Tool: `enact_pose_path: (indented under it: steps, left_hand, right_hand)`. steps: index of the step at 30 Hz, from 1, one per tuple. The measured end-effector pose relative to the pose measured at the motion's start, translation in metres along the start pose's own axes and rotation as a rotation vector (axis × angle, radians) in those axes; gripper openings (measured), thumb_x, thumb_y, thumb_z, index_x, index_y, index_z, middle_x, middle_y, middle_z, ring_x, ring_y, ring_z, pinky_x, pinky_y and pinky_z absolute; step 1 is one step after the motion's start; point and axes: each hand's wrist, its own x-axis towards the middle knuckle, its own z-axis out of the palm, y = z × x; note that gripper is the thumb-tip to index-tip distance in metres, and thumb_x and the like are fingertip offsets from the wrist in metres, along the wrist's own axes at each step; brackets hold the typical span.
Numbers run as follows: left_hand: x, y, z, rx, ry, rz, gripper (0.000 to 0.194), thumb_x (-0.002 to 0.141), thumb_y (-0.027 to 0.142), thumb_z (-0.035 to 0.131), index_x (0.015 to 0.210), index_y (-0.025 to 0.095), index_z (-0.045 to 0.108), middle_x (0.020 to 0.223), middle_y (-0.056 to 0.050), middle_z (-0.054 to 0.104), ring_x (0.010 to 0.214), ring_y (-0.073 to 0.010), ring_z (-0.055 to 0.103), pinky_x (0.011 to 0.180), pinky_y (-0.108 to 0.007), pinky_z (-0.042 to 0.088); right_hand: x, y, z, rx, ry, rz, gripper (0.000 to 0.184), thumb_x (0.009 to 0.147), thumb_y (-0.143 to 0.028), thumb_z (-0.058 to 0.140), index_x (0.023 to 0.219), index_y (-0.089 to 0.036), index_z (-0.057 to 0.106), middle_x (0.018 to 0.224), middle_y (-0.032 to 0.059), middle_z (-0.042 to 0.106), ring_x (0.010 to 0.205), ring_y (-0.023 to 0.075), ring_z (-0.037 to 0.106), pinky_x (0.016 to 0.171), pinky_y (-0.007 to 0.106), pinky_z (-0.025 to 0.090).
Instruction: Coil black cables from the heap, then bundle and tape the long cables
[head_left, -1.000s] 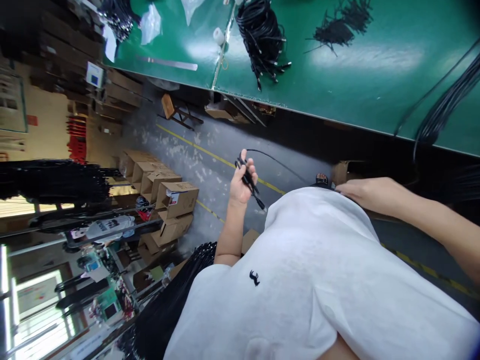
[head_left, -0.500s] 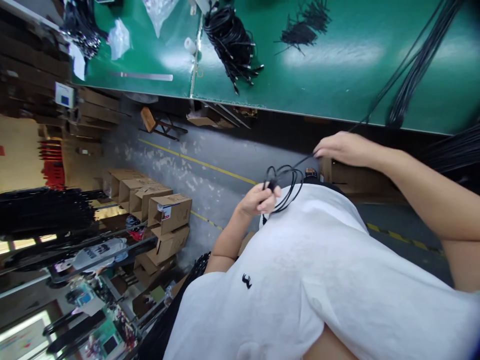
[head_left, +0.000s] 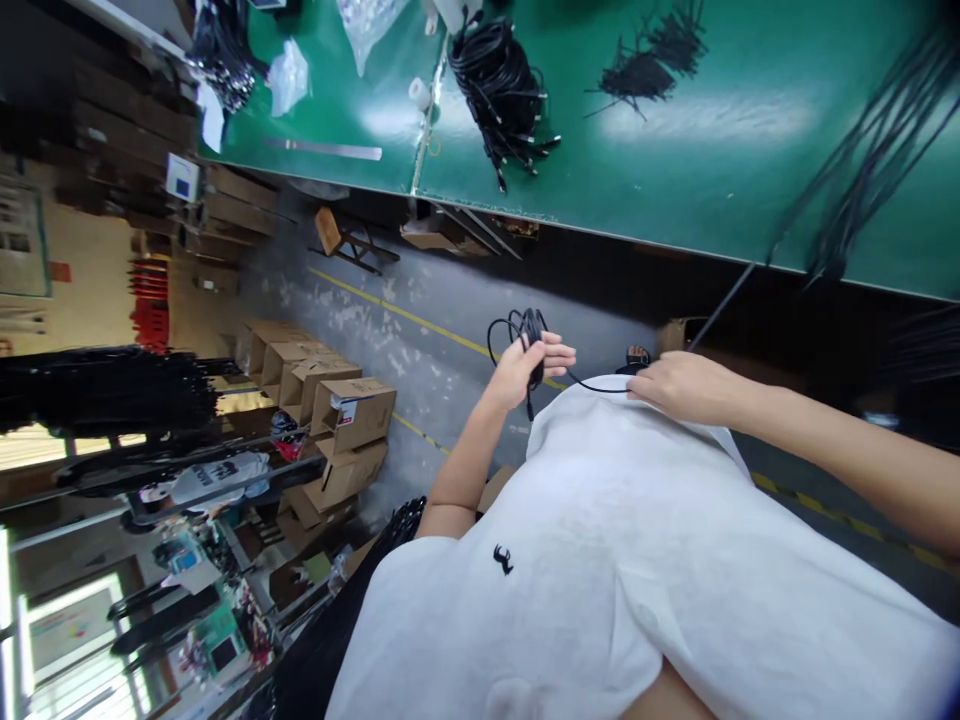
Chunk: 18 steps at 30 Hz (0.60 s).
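My left hand (head_left: 525, 368) holds loops of a thin black cable (head_left: 534, 330) between thumb and palm, its fingers stretched out past the coil. A short end of the cable hangs below that hand. From the coil, a single strand runs to my right hand (head_left: 679, 385), whose fingers are closed on it close to the white shirt. Past my right hand the strand continues up towards the table edge, near a bundle of loose black cables (head_left: 855, 200) on the green table (head_left: 660, 190).
A coiled bundle of black cables (head_left: 501, 90) lies on the table beside a pile of short black ties (head_left: 649, 65). A flat strip (head_left: 330, 149) is near the table's edge. Cardboard boxes (head_left: 352, 412) and a wooden stool (head_left: 341, 240) stand on the floor.
The left hand has turned, fingers now extended, with the loops gathered more tightly in it. My right hand has come down towards the shirt, drawing the strand along. The view has shifted slightly.
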Motion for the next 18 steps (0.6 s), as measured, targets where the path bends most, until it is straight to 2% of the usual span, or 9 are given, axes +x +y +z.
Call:
enact_pose_path:
  steps: [2, 4, 8, 12, 15, 18]
  left_hand:
    - [0.007, -0.018, 0.014, 0.093, -0.103, 0.002, 0.031, 0.087, 0.041, 0.068, 0.1, 0.014, 0.06, 0.097, -0.009, 0.075, 0.091, -0.018, 0.072, 0.085, -0.03, 0.054]
    - [0.012, -0.031, 0.026, 0.193, -0.231, -0.031, 0.034, 0.085, 0.043, 0.069, 0.097, 0.013, 0.06, 0.094, -0.009, 0.075, 0.09, -0.0173, 0.072, 0.088, -0.031, 0.053]
    - [0.017, -0.035, 0.035, 0.253, -0.502, -0.189, 0.047, 0.081, 0.055, 0.07, 0.093, 0.011, 0.058, 0.076, -0.006, 0.072, 0.066, -0.0153, 0.07, 0.073, -0.028, 0.053]
    - [0.02, -0.024, 0.034, 0.132, -0.525, -0.293, 0.049, 0.076, 0.052, 0.076, 0.094, 0.009, 0.061, 0.074, -0.008, 0.072, 0.064, -0.0156, 0.07, 0.066, -0.027, 0.053]
    - [0.024, -0.017, 0.039, 0.101, -0.546, -0.395, 0.05, 0.071, 0.049, 0.081, 0.094, 0.009, 0.063, 0.076, -0.009, 0.073, 0.066, -0.0169, 0.07, 0.064, -0.027, 0.054]
    - [0.026, -0.014, 0.047, 0.09, -0.545, -0.403, 0.048, 0.071, 0.048, 0.081, 0.094, 0.01, 0.065, 0.065, -0.002, 0.067, 0.05, -0.0097, 0.059, 0.05, -0.021, 0.046]
  right_hand:
    - [0.017, 0.005, -0.007, -0.031, 0.044, -0.028, 0.038, 0.103, -0.029, 0.033, 0.081, -0.016, 0.062, 0.073, 0.0077, 0.067, 0.061, 0.0163, 0.053, 0.065, 0.031, 0.027]
    - [0.024, 0.016, -0.009, -0.031, 0.094, -0.054, 0.037, 0.102, -0.028, 0.034, 0.083, -0.016, 0.063, 0.074, 0.0069, 0.067, 0.062, 0.0155, 0.053, 0.064, 0.031, 0.026]
    - [0.012, 0.045, -0.011, 0.013, 0.157, -0.052, 0.046, 0.104, -0.037, 0.03, 0.081, -0.017, 0.065, 0.077, 0.0064, 0.066, 0.068, 0.0158, 0.056, 0.068, 0.031, 0.031]
    - [-0.006, 0.07, -0.017, 0.087, 0.227, 0.048, 0.05, 0.103, -0.046, 0.029, 0.085, -0.019, 0.066, 0.079, 0.0041, 0.066, 0.073, 0.0161, 0.057, 0.073, 0.03, 0.035]
    - [-0.006, 0.073, -0.019, 0.096, 0.248, 0.09, 0.05, 0.102, -0.049, 0.031, 0.082, -0.02, 0.066, 0.076, 0.0035, 0.065, 0.072, 0.0162, 0.056, 0.072, 0.03, 0.035]
    - [0.001, 0.074, -0.016, 0.131, 0.256, 0.099, 0.046, 0.101, -0.047, 0.035, 0.083, -0.02, 0.067, 0.077, 0.0033, 0.066, 0.074, 0.0157, 0.057, 0.074, 0.03, 0.036]
